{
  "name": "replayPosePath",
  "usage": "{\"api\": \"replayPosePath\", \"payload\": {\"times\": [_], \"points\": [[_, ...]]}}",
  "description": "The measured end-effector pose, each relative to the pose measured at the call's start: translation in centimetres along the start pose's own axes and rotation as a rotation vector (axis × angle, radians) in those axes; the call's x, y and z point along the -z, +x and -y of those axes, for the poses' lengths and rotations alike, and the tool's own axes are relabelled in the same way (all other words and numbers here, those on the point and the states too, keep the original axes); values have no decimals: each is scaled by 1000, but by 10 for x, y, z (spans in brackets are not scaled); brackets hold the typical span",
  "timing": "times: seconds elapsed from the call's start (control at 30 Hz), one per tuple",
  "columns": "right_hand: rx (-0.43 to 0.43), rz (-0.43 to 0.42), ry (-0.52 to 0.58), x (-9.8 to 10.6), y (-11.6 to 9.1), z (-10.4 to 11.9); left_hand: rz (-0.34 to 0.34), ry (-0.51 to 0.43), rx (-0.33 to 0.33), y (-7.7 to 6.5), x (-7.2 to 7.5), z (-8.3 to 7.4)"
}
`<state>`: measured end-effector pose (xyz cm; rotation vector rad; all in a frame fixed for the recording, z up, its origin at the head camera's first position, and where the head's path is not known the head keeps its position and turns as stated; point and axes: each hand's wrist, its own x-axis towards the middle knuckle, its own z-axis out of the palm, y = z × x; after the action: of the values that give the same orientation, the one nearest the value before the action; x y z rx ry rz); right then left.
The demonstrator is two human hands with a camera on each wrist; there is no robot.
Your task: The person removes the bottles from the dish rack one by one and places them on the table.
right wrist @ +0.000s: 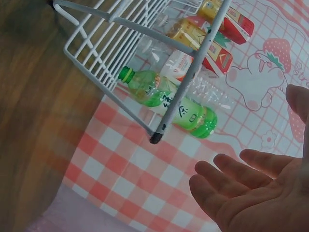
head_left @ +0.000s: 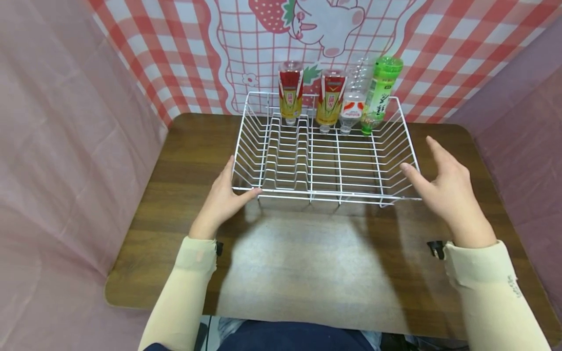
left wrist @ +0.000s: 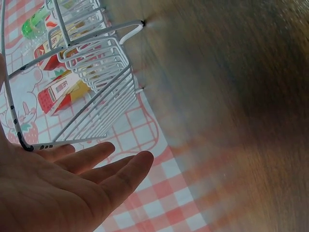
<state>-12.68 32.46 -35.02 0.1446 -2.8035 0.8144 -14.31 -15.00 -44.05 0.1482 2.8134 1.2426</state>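
Observation:
A white wire dish rack (head_left: 325, 192) stands on the wooden table. My left hand (head_left: 223, 197) is at its front left corner, fingers extended along the side and thumb by the front rim. In the left wrist view, the rack's corner lies against or close to the straight-fingered left hand (left wrist: 77, 183). My right hand (head_left: 448, 187) is spread beside the front right corner, holding nothing; the right wrist view shows its fingers apart from the rack. Along the back stand upturned bottles: two red-and-yellow bottles (head_left: 291, 90) (head_left: 331, 97), a clear bottle (head_left: 352, 108) and a green tea bottle (head_left: 381, 95).
Behind the rack hangs a red-and-white checked cloth (head_left: 175, 53) with strawberry drawings. Pink curtains (head_left: 57, 146) border both sides. Brown wooden table (head_left: 307, 263) surface extends in front of the rack, and its near edge lies by the person's body.

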Motion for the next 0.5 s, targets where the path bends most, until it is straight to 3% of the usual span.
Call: {"api": "replayPosePath", "payload": {"times": [0.5], "points": [[-35, -42, -13, 5, 10, 8, -9, 13, -10, 1, -1, 1]]}}
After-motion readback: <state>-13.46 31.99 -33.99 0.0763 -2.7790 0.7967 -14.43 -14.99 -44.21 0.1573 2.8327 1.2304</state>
